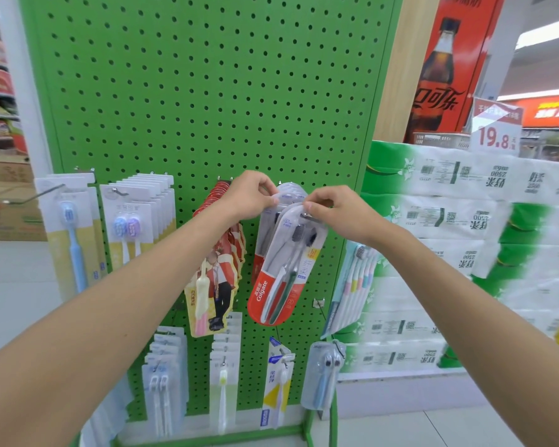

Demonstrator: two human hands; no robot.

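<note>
- left forearm (110, 301) and right forearm (465, 301) extend forward and converge so both hands work at one spot.
- left hand (249, 195) pinches the toothbrush pack (281, 275) at its top edge to steady it; the pack hangs tilted.
- right hand (339, 211), fingers curled, pinches the pack top beside the hook (307, 217), probably to align the hang hole.
- pegboard (207, 91) behind carries the hook.

I see green pegboard rack (207, 91) ahead, pale floor (13, 279) below, tissue-pack stack (449, 217) at right, red cola poster (446, 75) behind it.
</note>
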